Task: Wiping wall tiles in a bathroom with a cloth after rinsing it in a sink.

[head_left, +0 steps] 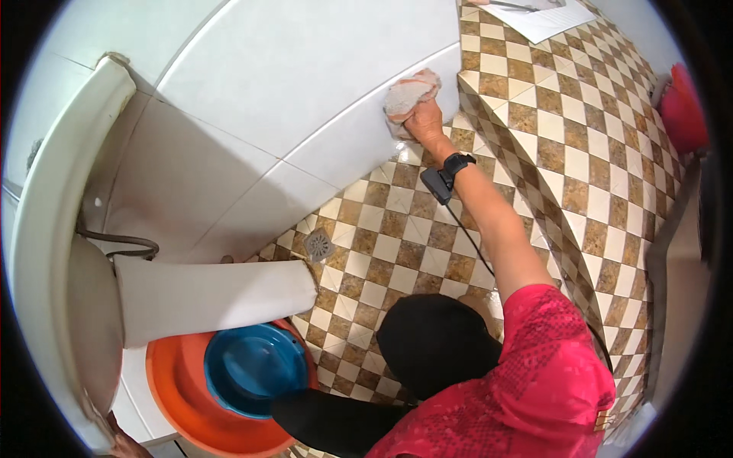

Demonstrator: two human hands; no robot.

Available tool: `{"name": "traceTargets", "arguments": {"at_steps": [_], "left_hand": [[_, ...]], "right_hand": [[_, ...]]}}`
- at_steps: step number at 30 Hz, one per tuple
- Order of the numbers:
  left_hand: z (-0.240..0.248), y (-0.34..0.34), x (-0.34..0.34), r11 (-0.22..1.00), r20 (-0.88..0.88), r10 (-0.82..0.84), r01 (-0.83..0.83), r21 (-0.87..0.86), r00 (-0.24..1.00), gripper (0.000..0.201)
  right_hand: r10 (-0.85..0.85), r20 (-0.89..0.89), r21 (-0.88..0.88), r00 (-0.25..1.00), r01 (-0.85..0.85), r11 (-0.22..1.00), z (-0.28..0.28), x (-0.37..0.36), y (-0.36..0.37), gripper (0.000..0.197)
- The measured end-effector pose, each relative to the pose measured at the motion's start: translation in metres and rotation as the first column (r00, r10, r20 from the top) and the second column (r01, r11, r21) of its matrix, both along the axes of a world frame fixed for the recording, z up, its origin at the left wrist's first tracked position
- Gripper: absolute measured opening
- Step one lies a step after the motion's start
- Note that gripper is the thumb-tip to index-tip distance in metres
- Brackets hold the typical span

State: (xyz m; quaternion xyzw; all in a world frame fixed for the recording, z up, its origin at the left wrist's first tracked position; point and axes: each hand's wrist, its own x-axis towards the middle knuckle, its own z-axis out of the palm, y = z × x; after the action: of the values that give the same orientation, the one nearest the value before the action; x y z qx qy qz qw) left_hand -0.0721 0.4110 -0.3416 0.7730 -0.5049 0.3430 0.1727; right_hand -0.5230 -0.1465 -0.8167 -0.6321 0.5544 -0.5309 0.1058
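Note:
My right hand is closed around a crumpled, greyish-orange cloth and presses it against the white wall tile, low down near the floor. A dark band with a small black box and a cable is on that wrist. What looks like my left hand shows only in part at the lower left, by the rim of the white washbasin. Its fingers are hidden, so its grip cannot be made out.
The basin's pedestal stands on the checkered floor. Beside it, a blue basin sits in a larger orange tub. A drain lies near the wall. A tiled ledge runs along the right; a red object is beyond.

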Motion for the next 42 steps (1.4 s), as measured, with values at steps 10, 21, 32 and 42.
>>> {"name": "traceTargets", "arguments": {"at_steps": [10, 21, 32, 42], "left_hand": [[-0.005, 0.049, 0.147, 0.857, 0.114, -0.513, 0.516, 0.0, 0.851, 0.09], [-0.003, 0.004, 0.014, 0.97, -0.125, -0.146, 0.116, -0.215, 0.981, 0.078], [0.001, 0.011, 0.042, 0.955, -0.167, -0.202, 0.156, -0.254, 0.965, 0.075], [0.0, 0.0, 0.01, 0.969, -0.166, -0.167, 0.131, -0.211, 0.972, 0.072]], "right_hand": [[0.1, 0.016, 0.194, 0.995, -0.101, 0.976, 0.105, -0.085, 0.023, 0.041], [-0.173, 0.145, -0.507, 0.974, 0.224, 0.832, 0.119, 0.032, -0.018, 0.089], [0.006, -0.145, 0.053, 0.989, 0.002, 0.999, -0.114, 0.032, 0.052, 0.059], [0.06, 0.11, -0.409, 0.992, -0.01, 0.912, 0.093, 0.059, 0.037, 0.054]]}}
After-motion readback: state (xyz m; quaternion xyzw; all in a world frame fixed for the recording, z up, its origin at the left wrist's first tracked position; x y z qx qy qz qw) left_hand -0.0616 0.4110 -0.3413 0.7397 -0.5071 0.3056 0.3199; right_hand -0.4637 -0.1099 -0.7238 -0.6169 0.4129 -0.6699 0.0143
